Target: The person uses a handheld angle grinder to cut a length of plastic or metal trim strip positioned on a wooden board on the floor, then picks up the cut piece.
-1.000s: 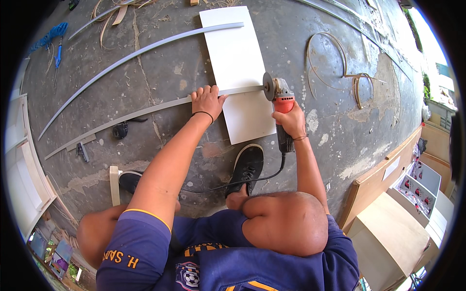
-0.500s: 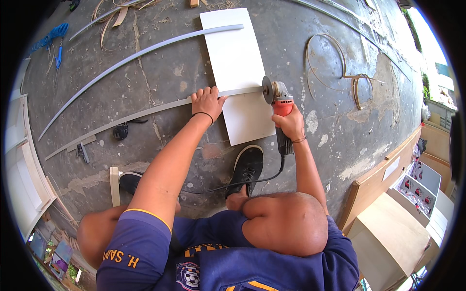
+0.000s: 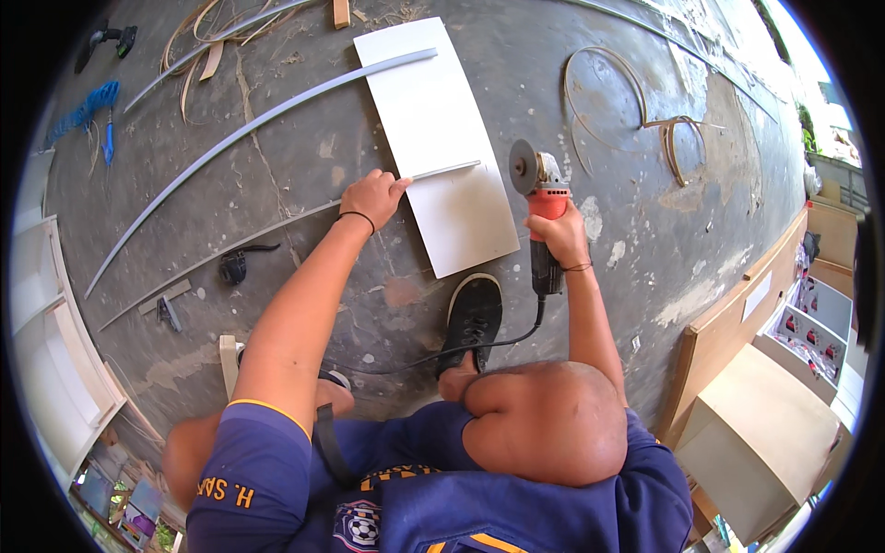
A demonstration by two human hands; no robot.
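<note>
My right hand (image 3: 560, 232) is wrapped round the body of a red and black angle grinder (image 3: 548, 203), whose disc (image 3: 524, 166) stands apart from the strip, to the right of the white board. In my left hand (image 3: 372, 195) is a long, thin grey strip (image 3: 267, 228), pinched near the board's left edge. The strip's right end lies over the white board (image 3: 466, 207); its other end runs far to the left along the floor. A second, pale grey strip (image 3: 221, 138) curves across the floor, its tip resting on the board's far part.
Near the left strip end lie a black tool (image 3: 234, 267) and a small grey clamp-like piece (image 3: 168, 313). A black cord (image 3: 433, 358) trails from the grinder past my shoe (image 3: 472, 318). Coiled edging (image 3: 678, 147) lies right, wooden boxes (image 3: 756, 424) stand lower right.
The grinder has drawn away from the strip's end, slightly rightward. My left hand has shifted left with the strip, which now shows a narrower side.
</note>
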